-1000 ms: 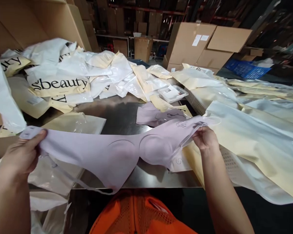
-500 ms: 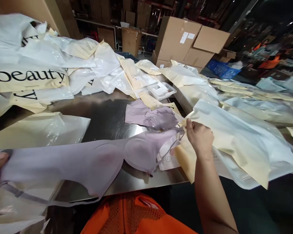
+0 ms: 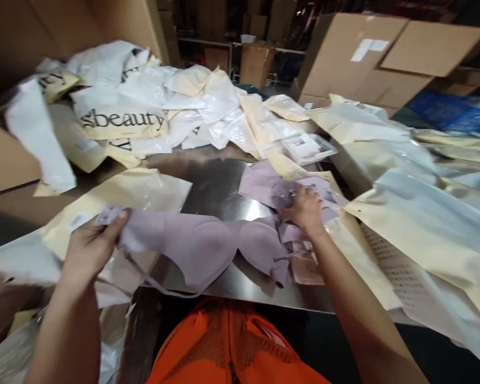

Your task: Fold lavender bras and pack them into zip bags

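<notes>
A lilac bra [image 3: 200, 240] is stretched sideways above the metal table, its two cups facing me and a strap hanging in a loop below. My left hand [image 3: 90, 240] is closed on the end of its band, thumb on top. My right hand [image 3: 306, 210] lies over the bra's other side and a second lilac garment [image 3: 258, 181], its thumb and fingers apart, slightly blurred. Beside those fingers is a small crumpled clear plastic piece [image 3: 286, 194]. Partly under the bra's right end sits a pale printed packet [image 3: 306, 269].
White and cream mailing bags [image 3: 124, 114] are heaped along the back of the metal table [image 3: 208, 181]. A shallow clear tray [image 3: 308, 148] lies behind the garments. More bags rest over a white perforated basket [image 3: 388, 261] at right. Cardboard boxes [image 3: 360, 58] stand behind.
My right hand has let go of the cream bag's edge and moved onto the lilac garments. My left hand has come fully into view, still holding the band. The view has turned left.
</notes>
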`<state>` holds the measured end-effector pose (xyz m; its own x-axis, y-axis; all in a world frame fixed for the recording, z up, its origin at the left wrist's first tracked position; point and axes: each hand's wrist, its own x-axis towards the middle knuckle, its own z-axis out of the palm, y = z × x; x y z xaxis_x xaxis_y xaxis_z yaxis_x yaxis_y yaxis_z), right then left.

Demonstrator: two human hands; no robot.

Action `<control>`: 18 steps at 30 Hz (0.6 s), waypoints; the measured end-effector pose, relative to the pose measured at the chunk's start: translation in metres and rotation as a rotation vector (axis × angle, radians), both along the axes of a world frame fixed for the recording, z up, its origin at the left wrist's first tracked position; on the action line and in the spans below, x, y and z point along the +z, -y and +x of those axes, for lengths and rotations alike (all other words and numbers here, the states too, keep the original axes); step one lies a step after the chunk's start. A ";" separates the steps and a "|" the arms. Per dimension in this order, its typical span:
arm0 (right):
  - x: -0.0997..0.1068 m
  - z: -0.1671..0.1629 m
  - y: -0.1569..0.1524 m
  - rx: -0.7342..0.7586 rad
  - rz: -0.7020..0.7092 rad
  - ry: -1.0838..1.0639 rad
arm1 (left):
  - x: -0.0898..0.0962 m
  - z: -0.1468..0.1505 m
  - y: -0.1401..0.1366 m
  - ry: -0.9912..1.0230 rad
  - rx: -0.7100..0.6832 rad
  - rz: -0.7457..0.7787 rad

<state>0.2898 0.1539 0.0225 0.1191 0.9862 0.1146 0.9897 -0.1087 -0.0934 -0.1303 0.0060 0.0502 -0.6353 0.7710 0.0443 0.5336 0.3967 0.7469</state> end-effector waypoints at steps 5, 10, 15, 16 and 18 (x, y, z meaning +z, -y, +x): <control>0.041 0.012 0.016 0.103 0.592 -0.239 | -0.004 -0.003 0.004 0.060 0.032 0.054; 0.042 -0.051 0.082 0.627 0.962 -0.104 | -0.007 0.008 0.006 0.116 -0.008 0.152; -0.033 -0.137 0.150 1.003 0.479 -0.156 | -0.006 0.024 0.011 0.159 0.057 0.233; -0.045 -0.146 0.158 0.967 0.337 -0.200 | -0.007 0.027 0.013 0.165 0.046 0.252; -0.059 -0.152 0.167 0.965 0.164 -0.321 | -0.011 0.036 0.017 0.138 -0.020 0.276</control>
<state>0.1382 -0.0131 -0.0369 -0.6666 0.6533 0.3588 0.5744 0.7571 -0.3113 -0.0946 -0.0113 0.0395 -0.6346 0.7542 0.1688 0.4257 0.1587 0.8908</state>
